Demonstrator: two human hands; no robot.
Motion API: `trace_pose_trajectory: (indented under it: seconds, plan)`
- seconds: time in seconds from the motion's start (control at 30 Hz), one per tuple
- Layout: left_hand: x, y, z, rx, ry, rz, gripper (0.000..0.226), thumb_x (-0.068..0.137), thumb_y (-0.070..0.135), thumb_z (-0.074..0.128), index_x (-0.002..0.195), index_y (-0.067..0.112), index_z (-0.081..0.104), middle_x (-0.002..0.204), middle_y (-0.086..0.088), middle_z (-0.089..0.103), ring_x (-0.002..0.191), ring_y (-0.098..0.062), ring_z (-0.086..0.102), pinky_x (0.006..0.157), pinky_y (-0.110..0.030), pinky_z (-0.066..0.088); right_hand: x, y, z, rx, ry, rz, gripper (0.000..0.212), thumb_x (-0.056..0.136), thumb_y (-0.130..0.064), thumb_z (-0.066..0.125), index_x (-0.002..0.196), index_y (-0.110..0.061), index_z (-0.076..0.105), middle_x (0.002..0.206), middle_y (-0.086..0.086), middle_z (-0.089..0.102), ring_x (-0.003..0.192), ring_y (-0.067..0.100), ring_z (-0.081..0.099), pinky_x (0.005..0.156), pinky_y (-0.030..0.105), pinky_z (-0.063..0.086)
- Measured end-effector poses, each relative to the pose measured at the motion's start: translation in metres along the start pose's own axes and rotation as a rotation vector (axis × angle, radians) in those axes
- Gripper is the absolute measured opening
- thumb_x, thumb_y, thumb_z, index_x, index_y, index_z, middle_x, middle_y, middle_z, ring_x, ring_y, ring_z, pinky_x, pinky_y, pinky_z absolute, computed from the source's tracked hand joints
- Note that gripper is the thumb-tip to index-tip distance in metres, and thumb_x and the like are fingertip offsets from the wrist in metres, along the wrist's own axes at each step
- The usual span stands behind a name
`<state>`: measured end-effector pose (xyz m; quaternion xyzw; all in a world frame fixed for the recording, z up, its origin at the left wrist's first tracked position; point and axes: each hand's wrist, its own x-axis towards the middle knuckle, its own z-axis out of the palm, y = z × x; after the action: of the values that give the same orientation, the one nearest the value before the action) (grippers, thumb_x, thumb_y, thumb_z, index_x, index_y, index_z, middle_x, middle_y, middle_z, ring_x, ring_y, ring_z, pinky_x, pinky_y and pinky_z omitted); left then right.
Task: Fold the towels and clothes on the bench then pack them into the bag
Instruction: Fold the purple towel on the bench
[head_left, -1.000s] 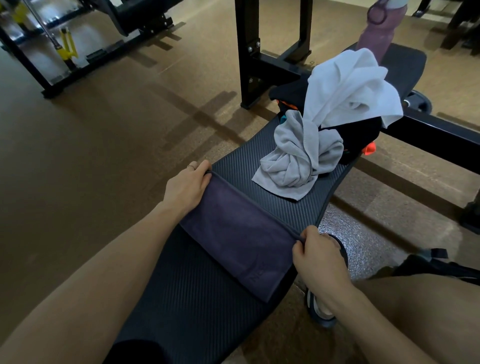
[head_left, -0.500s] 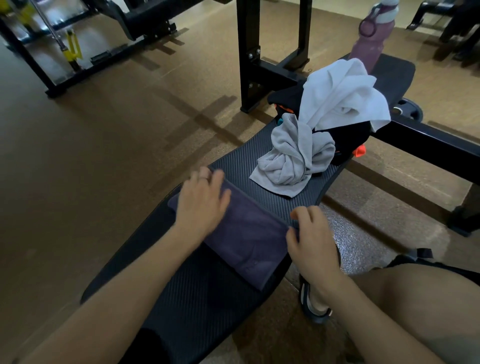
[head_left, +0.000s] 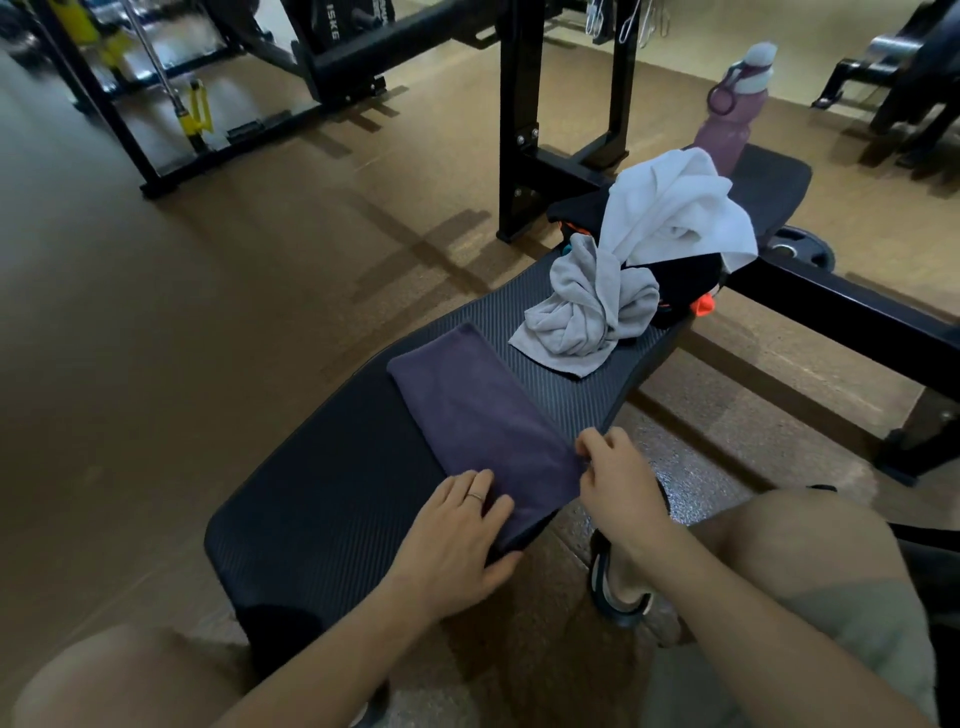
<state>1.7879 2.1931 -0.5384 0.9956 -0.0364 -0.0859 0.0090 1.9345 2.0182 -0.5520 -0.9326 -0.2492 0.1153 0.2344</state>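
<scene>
Two hands sit at the near end of the purple towel (head_left: 480, 426), lower centre of the frame. Your left hand (head_left: 457, 535) lies flat with fingers straight and spread, fingertips resting on the towel's near corner, palm on the bench (head_left: 332, 483) pad. Your right hand (head_left: 621, 486) is at the towel's near right edge, where the cloth overhangs the bench side; its fingers are curled and appear to pinch that edge, though the contact itself is partly hidden by the knuckles.

Towel state: already folded into a long narrow strip. Long axis runs from your hands up and left toward mid-frame, diagonally across the pad. The far end is free, well apart from both hands.

Judgement: the next fold turns on that axis. The near end is under both hands, so either it is carried away from you along the strip, or a hand must reach up-left for the far end. The left hand is the nearer to that far end.

Further up the frame, right of centre: a crumpled grey towel (head_left: 587, 312), touching a white towel (head_left: 675, 208) draped over a black bag (head_left: 685, 283). Both unfolded. Beyond, a water bottle (head_left: 732, 114) stands at the bench's far end.
</scene>
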Motion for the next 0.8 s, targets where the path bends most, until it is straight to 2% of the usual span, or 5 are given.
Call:
trace_pose_trajectory:
  seconds: [0.2,0.33,0.47,0.7,0.8]
  plan:
    - [-0.024,-0.002,0.002,0.178,0.032,0.036,0.065,0.082,0.063,0.064,0.128,0.018,0.062,0.139,-0.019,0.060,0.128,-0.032,0.058,0.111,-0.045,0.042,-0.022,-0.005,0.006,-0.385,-0.198,-0.549,0.078,0.072,-0.027,0.071,0.144,-0.026,0.041,0.153,0.006,0.033,0.144,0.027,0.030,0.118,0.046,0.029]
    - [-0.024,0.015,0.006,0.160,0.084,-0.004,0.056,0.079,0.051,0.074,0.122,0.016,0.066,0.129,-0.016,0.065,0.120,-0.031,0.062,0.106,-0.046,0.048,-0.023,0.001,0.018,-0.577,-0.292,-0.586,0.103,0.069,-0.023,0.084,0.154,-0.029,0.026,0.162,0.008,0.027,0.149,0.029,0.027,0.121,0.049,0.023]
    - [-0.025,0.024,0.017,0.145,0.134,-0.008,0.046,0.082,0.040,0.074,0.119,0.015,0.065,0.122,-0.011,0.067,0.112,-0.029,0.063,0.100,-0.043,0.051,-0.011,-0.002,0.014,-0.528,-0.139,-0.709,0.078,0.060,-0.015,0.089,0.130,-0.020,0.056,0.132,0.006,0.060,0.121,0.027,0.058,0.101,0.043,0.050]
    - [-0.025,0.007,0.010,0.098,0.237,0.070,0.014,0.098,0.030,0.054,0.106,0.021,0.061,0.104,-0.001,0.067,0.094,-0.022,0.065,0.089,-0.036,0.053,0.011,-0.003,-0.001,-0.357,-0.077,-0.706,0.020,0.083,-0.020,0.051,0.098,-0.027,0.062,0.098,-0.009,0.066,0.093,0.013,0.062,0.100,0.033,0.041]
    - [-0.024,0.002,-0.002,-0.045,0.241,-0.041,0.028,0.101,0.048,0.041,0.107,0.025,0.055,0.098,0.006,0.062,0.088,-0.014,0.061,0.084,-0.031,0.050,0.024,-0.010,-0.015,-0.131,-0.161,-0.566,0.012,0.087,-0.023,0.046,0.091,-0.027,0.057,0.081,-0.010,0.063,0.076,0.012,0.059,0.074,0.029,0.042]
